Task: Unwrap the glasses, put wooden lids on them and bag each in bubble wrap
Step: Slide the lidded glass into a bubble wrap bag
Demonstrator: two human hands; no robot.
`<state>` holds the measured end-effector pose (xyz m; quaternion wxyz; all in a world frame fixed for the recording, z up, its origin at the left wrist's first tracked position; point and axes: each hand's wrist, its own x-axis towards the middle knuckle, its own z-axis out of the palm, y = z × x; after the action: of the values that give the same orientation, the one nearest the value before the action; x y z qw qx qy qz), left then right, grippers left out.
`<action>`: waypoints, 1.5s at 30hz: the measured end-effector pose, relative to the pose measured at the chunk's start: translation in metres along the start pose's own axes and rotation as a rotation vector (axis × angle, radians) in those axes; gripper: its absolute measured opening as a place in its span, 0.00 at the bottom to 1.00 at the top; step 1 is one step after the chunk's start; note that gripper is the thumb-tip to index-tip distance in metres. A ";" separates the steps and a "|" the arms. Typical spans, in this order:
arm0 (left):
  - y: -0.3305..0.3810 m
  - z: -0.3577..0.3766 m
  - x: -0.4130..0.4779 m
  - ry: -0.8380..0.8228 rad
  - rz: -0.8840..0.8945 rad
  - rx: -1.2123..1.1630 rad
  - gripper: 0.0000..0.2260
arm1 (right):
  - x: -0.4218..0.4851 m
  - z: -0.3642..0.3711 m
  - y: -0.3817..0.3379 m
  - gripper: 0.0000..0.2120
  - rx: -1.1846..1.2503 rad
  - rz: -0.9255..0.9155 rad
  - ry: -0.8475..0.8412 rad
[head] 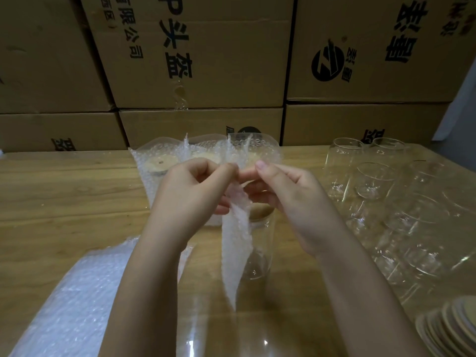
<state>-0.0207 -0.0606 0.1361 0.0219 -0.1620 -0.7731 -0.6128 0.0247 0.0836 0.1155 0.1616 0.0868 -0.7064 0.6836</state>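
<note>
Pale wood-grain table (64, 197). At back centre, three bagged glasses (159, 163) side by side. At right, cluster of bare glasses (378, 181). Near right corner, stacked wooden lids (448, 328). Near left, heap of bubble wrap (77, 292). In the middle, one lidded glass (257, 253), upright.

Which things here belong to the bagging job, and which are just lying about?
In the job: left hand and right hand pinching a clear bubble-wrap bag; lidded clear glass; bare clear glasses; stacked round wooden lids; white bubble-wrap pile.
Lying about: stacked brown cardboard boxes.
</note>
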 end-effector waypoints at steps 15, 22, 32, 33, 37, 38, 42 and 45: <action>0.002 -0.002 -0.004 -0.174 0.072 -0.051 0.01 | -0.002 0.006 -0.002 0.07 -0.205 0.002 0.123; 0.001 0.005 -0.005 -0.137 0.119 0.092 0.07 | -0.004 0.005 -0.006 0.06 -0.234 0.063 0.141; 0.000 0.006 -0.005 -0.221 0.139 0.105 0.09 | -0.004 -0.006 -0.009 0.13 -0.138 0.187 0.041; 0.000 0.007 -0.005 -0.223 0.146 0.131 0.09 | -0.004 -0.007 -0.008 0.14 -0.143 0.193 0.014; 0.000 0.006 -0.005 -0.253 0.140 0.108 0.07 | -0.003 -0.009 -0.005 0.05 -0.126 0.189 0.034; 0.000 0.005 -0.005 -0.265 0.134 0.101 0.07 | -0.002 -0.009 -0.005 0.05 -0.111 0.189 0.031; 0.000 -0.002 -0.002 -0.292 0.079 0.009 0.10 | -0.002 -0.010 -0.006 0.07 -0.009 0.184 0.029; 0.002 -0.012 -0.003 -0.251 0.056 -0.036 0.14 | 0.000 -0.014 -0.005 0.05 -0.029 0.186 0.069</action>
<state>-0.0193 -0.0723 0.1408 -0.0607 -0.2594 -0.7537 -0.6008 0.0282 0.0973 0.1202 0.1229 -0.0051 -0.7153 0.6879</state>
